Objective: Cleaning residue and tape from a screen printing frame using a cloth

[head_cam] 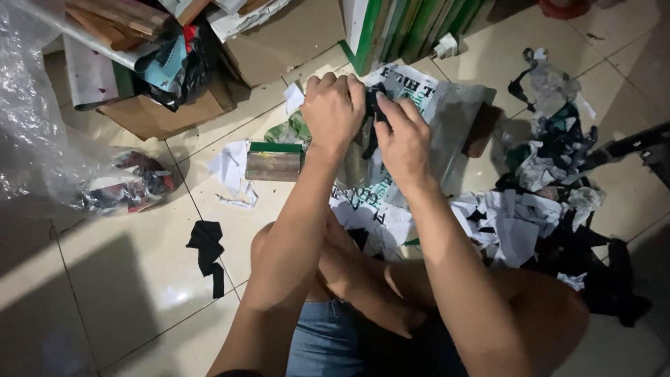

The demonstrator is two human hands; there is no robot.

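Note:
I sit on a tiled floor with my knees bent. My left hand [333, 108] is closed around a piece of black fabric [373, 119], held above a printed white plastic bag [405, 91]. My right hand [403, 139] pinches the same black fabric from the right side, its fingers pressed against it. Both hands meet over the bag, in the upper middle of the head view. Much of the fabric is hidden between the fingers.
A heap of black and white fabric scraps [544, 209] lies to the right. A black scrap [207, 251] lies on the tiles at left. A small green-edged block [273, 163], cardboard boxes [279, 35] and a clear plastic bag [42, 126] stand behind and left.

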